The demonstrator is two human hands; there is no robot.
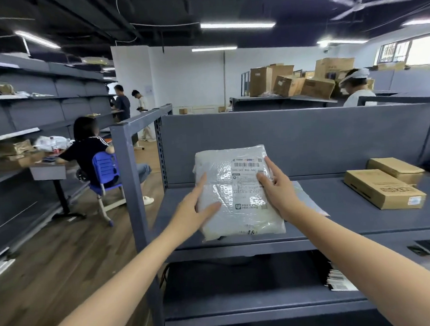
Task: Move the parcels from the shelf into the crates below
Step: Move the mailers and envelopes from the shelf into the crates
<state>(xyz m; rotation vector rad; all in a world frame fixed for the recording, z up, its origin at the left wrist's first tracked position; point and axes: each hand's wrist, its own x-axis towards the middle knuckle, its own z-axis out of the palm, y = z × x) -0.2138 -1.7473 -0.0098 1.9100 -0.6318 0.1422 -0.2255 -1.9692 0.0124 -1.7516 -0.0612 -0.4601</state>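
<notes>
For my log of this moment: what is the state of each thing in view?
White parcel: sealed, tilted up, held.
Left hand: grips the parcel's left edge.
Right hand: grips the parcel's right edge.
Front cardboard box: closed, flat on the shelf.
Rear cardboard box: closed, same shelf.

The small print on the bubble-wrap parcel's (236, 194) label is too fine to read. A flat grey mailer (309, 200) lies mostly covered by that parcel and the right hand (277, 186). On the lower shelf (241, 287), towards its right end, a stack of labelled packets (339, 281) disappears behind the right forearm (361, 267).
</notes>
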